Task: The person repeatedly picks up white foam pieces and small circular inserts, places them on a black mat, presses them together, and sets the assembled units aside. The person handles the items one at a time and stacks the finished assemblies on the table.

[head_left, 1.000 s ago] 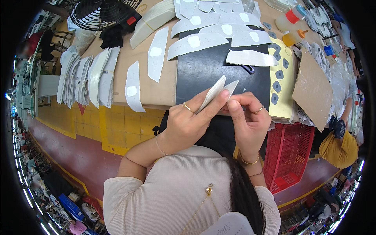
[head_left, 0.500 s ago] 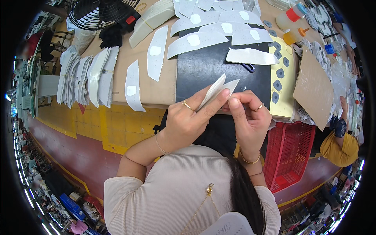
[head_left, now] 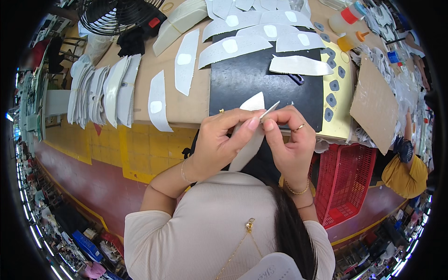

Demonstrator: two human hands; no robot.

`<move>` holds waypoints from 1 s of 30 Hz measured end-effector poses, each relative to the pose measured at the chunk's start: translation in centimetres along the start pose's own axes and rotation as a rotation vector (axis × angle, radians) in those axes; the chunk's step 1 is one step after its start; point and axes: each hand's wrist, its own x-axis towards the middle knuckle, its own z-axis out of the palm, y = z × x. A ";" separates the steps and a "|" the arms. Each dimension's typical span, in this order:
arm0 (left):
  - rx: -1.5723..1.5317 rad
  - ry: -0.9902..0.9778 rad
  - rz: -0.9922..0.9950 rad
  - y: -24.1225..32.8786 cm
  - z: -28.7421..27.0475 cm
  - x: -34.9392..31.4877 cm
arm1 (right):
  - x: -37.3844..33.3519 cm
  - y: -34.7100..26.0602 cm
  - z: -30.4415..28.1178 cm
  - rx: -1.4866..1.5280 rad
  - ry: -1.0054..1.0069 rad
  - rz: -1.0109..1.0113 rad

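White piece [head_left: 249, 150] in left hand [head_left: 223, 139], right hand [head_left: 295, 142] at its edge

Your left fingers pinch the piece, held up at the near edge of the table [head_left: 193, 109], in front of your chest. Right thumb and index finger nearly closed beside it; can't tell if they grip. Black mat [head_left: 228, 88] just beyond, loose white panel [head_left: 301, 66] lying across it. Red basket [head_left: 347, 179] to your right.

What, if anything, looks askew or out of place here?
The cardboard sheet at right lies askew, its corner apparently jutting past the table. One plain white piece straddles the black mat and yellow sheet, seemingly partly covering a dark tool.
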 end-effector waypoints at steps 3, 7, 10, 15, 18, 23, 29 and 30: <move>0.344 0.031 0.223 0.6 0.2 0.1 | -0.2 0.3 0.2 0.081 0.061 0.024; 0.596 0.104 0.483 0.1 0.6 0.1 | -0.4 0.1 0.0 0.086 0.067 0.067; 0.637 0.104 0.538 0.1 0.6 0.1 | -0.4 -0.1 -0.1 0.027 0.073 0.040; 0.544 0.038 0.384 0.6 0.4 -0.1 | -0.1 0.0 -0.5 -0.093 0.048 -0.087; 0.261 0.001 0.110 1.1 -0.2 -0.2 | 0.0 0.0 -0.4 -0.149 -0.025 -0.153; 0.042 0.022 0.015 0.5 -0.2 0.0 | -0.2 0.2 0.4 -0.166 -0.020 -0.222; -0.304 0.119 -0.189 0.2 -0.3 0.3 | -1.1 2.2 0.7 0.101 0.082 -0.089; -0.309 0.137 -0.209 -0.2 -0.5 0.3 | -1.5 2.6 0.7 0.155 0.098 -0.050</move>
